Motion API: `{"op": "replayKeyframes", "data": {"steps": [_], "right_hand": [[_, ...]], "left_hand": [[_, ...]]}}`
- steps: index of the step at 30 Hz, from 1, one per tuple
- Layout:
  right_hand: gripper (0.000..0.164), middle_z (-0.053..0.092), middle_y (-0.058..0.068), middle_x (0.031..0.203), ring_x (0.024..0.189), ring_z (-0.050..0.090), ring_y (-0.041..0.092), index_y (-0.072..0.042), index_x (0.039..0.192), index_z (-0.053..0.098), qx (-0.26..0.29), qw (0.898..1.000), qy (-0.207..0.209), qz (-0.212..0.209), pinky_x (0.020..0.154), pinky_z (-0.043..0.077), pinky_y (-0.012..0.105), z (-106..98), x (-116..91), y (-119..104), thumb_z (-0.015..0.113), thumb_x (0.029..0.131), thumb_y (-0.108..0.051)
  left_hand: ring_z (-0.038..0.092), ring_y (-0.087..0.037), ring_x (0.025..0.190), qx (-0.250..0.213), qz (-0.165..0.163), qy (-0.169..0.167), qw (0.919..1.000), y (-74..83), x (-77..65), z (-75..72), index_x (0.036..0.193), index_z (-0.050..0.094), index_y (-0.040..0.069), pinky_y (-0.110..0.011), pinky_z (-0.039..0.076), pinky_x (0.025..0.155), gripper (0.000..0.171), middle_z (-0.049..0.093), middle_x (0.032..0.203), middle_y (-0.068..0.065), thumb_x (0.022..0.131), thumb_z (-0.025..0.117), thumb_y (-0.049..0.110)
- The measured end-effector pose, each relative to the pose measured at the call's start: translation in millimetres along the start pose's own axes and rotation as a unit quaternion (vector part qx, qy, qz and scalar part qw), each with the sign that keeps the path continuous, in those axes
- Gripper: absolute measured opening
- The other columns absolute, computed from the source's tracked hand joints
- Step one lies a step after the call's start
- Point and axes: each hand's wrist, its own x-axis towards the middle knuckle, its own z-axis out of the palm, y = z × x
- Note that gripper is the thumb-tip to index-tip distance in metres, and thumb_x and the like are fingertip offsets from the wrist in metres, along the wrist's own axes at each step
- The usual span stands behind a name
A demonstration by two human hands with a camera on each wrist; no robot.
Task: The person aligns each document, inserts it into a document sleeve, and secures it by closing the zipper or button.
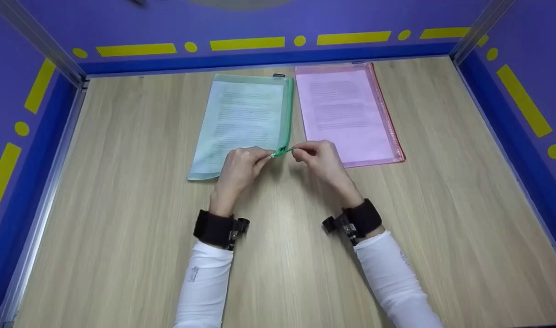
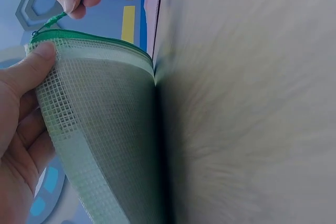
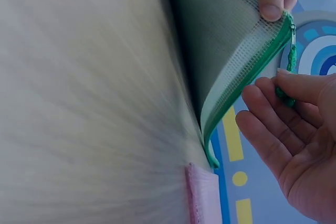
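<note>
A green mesh zipper pouch (image 1: 248, 114) with printed paper inside lies on the table, its near right corner lifted. My left hand (image 1: 243, 166) pinches that corner between thumb and fingers, beside the end of the green zipper (image 3: 262, 61). Between the thumb and fingers of my right hand (image 1: 321, 159) is the green cord pull (image 3: 292, 59) hanging from the zipper slider. The cord runs taut between the two hands. In the left wrist view the pouch's underside (image 2: 110, 93) shows, raised off the table along the zipper edge.
A pink zipper pouch (image 1: 341, 114) with printed paper lies flat to the right of the green one, partly under my right hand in the head view. Blue walls (image 1: 259, 23) with yellow marks border the wooden table (image 1: 123, 205) at the back and both sides.
</note>
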Motion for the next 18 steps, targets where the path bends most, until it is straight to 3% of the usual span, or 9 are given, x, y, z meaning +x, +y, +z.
{"op": "replayKeyframes", "data": {"steps": [5, 8, 15, 18], "right_hand": [[0.021, 0.074, 0.014, 0.085, 0.074, 0.066, 0.037, 0.002, 0.102, 0.076, -0.009, 1.0, 0.019, -0.01, 0.05, 0.044, 0.015, -3.9, -0.9, -2.1, 0.066, 0.095, -0.014], [0.021, 0.074, 0.014, 0.085, 0.074, 0.067, 0.038, 0.002, 0.103, 0.075, -0.01, 1.0, 0.021, -0.008, 0.049, 0.045, 0.015, -5.4, -0.8, -2.2, 0.066, 0.095, -0.014], [0.017, 0.076, 0.012, 0.087, 0.078, 0.069, 0.016, -0.001, 0.1, 0.077, -0.053, 0.997, 0.043, -0.024, 0.065, 0.051, 0.015, -7.7, 3.7, 1.2, 0.068, 0.094, -0.014], [0.017, 0.076, 0.011, 0.087, 0.078, 0.068, 0.015, -0.002, 0.1, 0.077, -0.06, 0.997, 0.042, -0.023, 0.067, 0.052, 0.017, -8.4, 5.2, 1.5, 0.068, 0.094, -0.014]], "left_hand": [[0.075, -0.023, 0.081, -0.002, -0.004, -0.008, 1.0, 3.2, 0.3, -0.4, 0.1, 0.079, 0.009, -0.037, 0.06, 0.07, 0.013, 0.078, 0.089, -0.007, 0.089, 0.071, 0.012], [0.075, -0.023, 0.08, -0.002, 0.001, -0.01, 0.9999, 4.2, 0.3, -0.6, 0.101, 0.079, 0.009, -0.036, 0.06, 0.07, 0.014, 0.078, 0.09, -0.008, 0.09, 0.071, 0.011], [0.075, -0.023, 0.08, -0.018, 0.014, -0.001, 0.9997, 4.7, -0.2, -1.7, 0.1, 0.079, 0.008, -0.036, 0.06, 0.07, 0.013, 0.079, 0.09, -0.008, 0.089, 0.071, 0.009], [0.075, -0.023, 0.081, -0.014, 0.009, -0.005, 0.9998, 5.5, -0.3, -2.0, 0.1, 0.079, 0.009, -0.035, 0.06, 0.071, 0.013, 0.079, 0.091, -0.008, 0.089, 0.071, 0.01]]}}
